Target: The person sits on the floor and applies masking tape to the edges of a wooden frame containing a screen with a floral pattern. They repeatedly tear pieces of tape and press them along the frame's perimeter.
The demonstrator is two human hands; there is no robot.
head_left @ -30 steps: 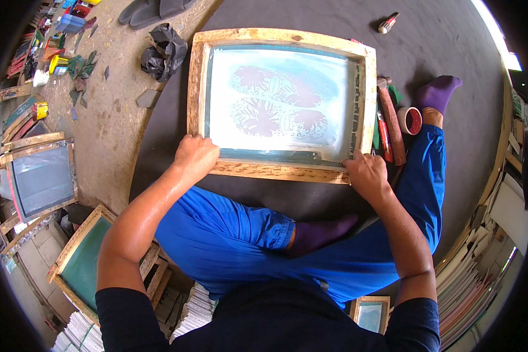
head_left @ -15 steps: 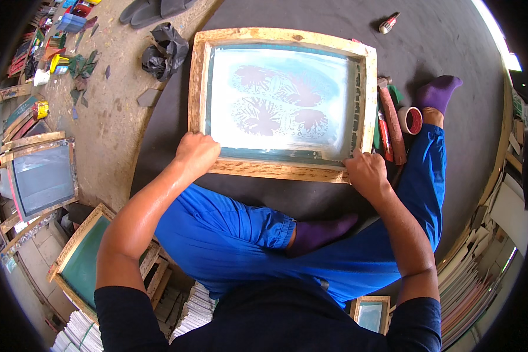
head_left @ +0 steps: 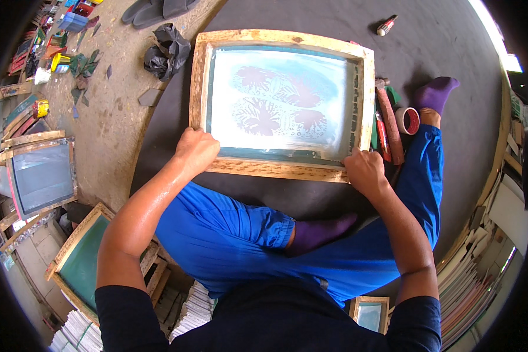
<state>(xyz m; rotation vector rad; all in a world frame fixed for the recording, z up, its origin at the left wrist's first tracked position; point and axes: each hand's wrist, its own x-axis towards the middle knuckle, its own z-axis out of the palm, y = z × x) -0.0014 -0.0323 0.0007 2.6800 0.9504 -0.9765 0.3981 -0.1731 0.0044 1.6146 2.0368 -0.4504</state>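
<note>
A wooden-framed printing screen (head_left: 281, 170) is in front of me, over the dark surface where I sit. Its mesh is pale blue-white with a floral pattern, bordered in teal. My left hand (head_left: 198, 151) is closed round the frame's near left corner. At the near right corner, my right hand (head_left: 365, 170) grips the same frame, fingers curled over the wood. Both palms and the frame's underside are hidden.
Right of the frame lie a hammer (head_left: 389, 120), a red cutter (head_left: 383, 138) and a tape roll (head_left: 408, 121). A screwdriver (head_left: 386, 25) lies farther off. At left are a black plastic bag (head_left: 166, 53) and more framed screens (head_left: 83, 258). My blue-trousered legs (head_left: 217, 234) flank the near side.
Very little differs. The view has shifted slightly, and both hands keep their hold on the printing screen's near corners.
</note>
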